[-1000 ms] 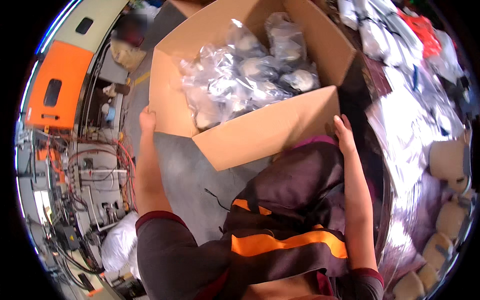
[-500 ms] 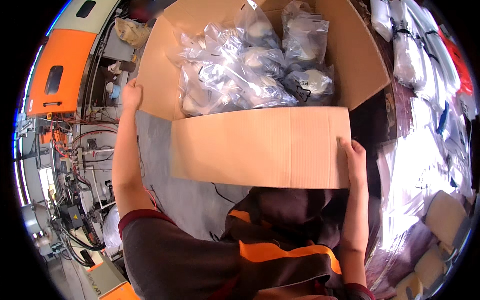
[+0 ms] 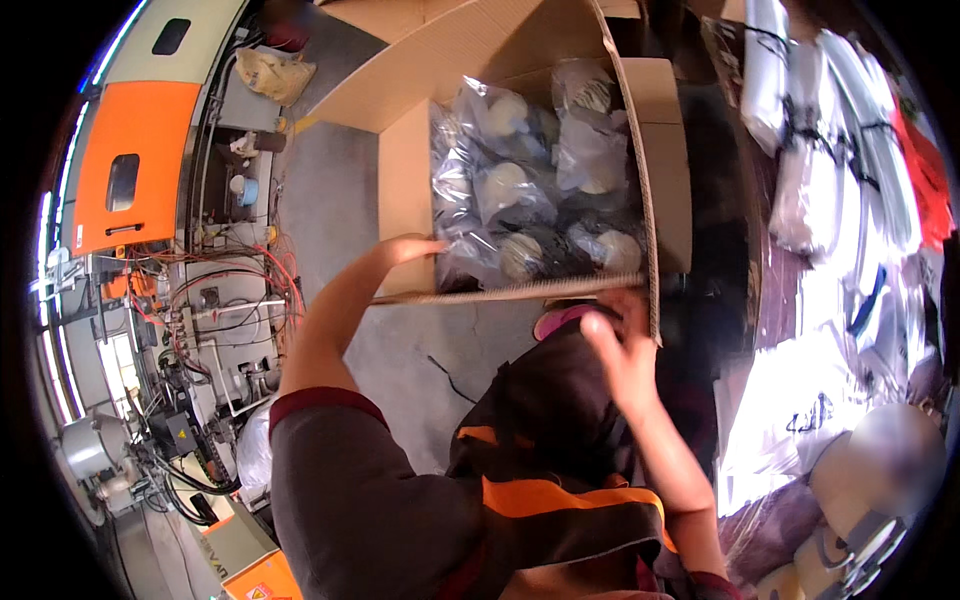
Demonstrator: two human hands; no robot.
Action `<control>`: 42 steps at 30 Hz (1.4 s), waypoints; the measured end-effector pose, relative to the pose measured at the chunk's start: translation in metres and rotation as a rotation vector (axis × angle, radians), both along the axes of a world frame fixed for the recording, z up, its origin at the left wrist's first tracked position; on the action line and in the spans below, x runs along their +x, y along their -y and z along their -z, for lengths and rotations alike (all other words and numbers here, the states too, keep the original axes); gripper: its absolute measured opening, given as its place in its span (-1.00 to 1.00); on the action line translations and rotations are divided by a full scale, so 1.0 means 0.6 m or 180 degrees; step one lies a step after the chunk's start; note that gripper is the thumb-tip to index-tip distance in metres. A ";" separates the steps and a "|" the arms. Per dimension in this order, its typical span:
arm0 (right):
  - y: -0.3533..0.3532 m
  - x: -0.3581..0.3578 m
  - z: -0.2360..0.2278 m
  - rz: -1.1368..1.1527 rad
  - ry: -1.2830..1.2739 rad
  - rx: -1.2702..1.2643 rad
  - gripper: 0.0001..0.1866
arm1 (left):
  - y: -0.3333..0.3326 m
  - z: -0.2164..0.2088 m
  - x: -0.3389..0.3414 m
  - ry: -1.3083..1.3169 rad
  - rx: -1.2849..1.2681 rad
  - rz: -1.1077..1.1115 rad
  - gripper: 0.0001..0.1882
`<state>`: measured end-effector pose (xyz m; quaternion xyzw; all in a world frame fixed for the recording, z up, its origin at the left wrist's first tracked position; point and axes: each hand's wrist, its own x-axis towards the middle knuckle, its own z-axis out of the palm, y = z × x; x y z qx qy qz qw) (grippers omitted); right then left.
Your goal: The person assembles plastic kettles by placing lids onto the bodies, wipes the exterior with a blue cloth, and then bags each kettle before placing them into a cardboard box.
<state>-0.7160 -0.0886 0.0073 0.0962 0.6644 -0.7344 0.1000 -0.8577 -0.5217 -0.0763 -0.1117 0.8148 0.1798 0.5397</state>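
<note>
A large open cardboard box (image 3: 405, 170) stands in front of me, holding several clear plastic bags (image 3: 515, 195) with rounded pale objects inside. My left hand (image 3: 412, 248) reaches over the box's left side, fingers stretched toward the nearest bags. Whether its fingertips touch a bag or only cardboard is unclear. At the box's near right corner is my right hand (image 3: 625, 350), thumb spread from the fingers and slightly blurred. Its fingertips are at the near cardboard edge, partly hidden. That near edge (image 3: 510, 293) shows nearly edge-on.
Machinery with an orange door (image 3: 135, 165) and loose cables lines the left side. On the right, rolled clear plastic (image 3: 810, 190) and a stack of plastic sheets (image 3: 790, 420) lie on a surface. Another cardboard flap (image 3: 665, 165) sticks out right of the box.
The near flap, flat toward me before, now shows edge-on. My left hand has moved right to the box's inner left side; my right hand has released the flap's right end and shifted left.
</note>
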 end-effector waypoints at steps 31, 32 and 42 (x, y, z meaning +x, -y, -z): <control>0.291 -0.481 -0.022 -0.1165 -0.1543 0.5052 -0.26 | -0.029 0.077 -0.206 -0.1703 -0.0155 0.3042 -0.53; 0.318 -0.547 -0.070 -0.0988 -0.1894 0.4964 -0.28 | -0.016 0.083 -0.197 -0.1939 0.0019 0.2728 -0.47; 0.312 -0.807 -0.023 -0.1615 -0.2050 0.5018 -0.37 | 0.060 -0.116 -0.182 -0.2262 0.0475 0.2084 -0.57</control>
